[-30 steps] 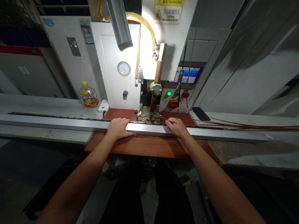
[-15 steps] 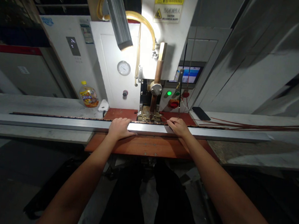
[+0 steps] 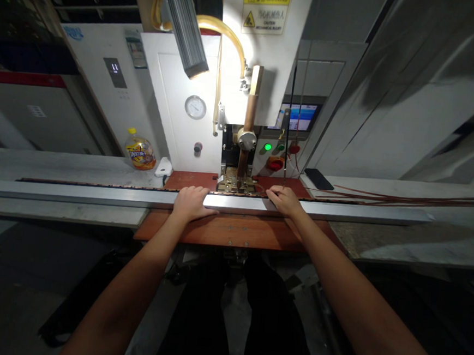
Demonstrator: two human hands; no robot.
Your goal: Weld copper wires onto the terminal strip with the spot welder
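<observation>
A long silvery metal bar (image 3: 235,203) lies crosswise in front of the machine, with a thin dark strip (image 3: 97,185) along its far edge. My left hand (image 3: 192,202) is closed over the bar left of the machine's tip, fingers on the far side and thumb along the near side. To the right of the tip, my right hand (image 3: 284,201) rests at the bar with thumb and forefinger pinched together; whatever lies between them is too small to make out. Between the hands, the upright copper-coloured rod (image 3: 242,161) reaches down to a small metal fixture (image 3: 228,185) behind the bar.
Several thin brown rods (image 3: 403,200) lie on the right worktop, near a black phone (image 3: 319,179). A yellow-capped bottle (image 3: 140,151) and a small white device (image 3: 164,167) stand at left. A green light (image 3: 268,147) glows on the panel. A reddish-brown board (image 3: 236,232) lies under the bar.
Both hands and the bar have shifted very slightly to the right against the machine. The grips look the same.
</observation>
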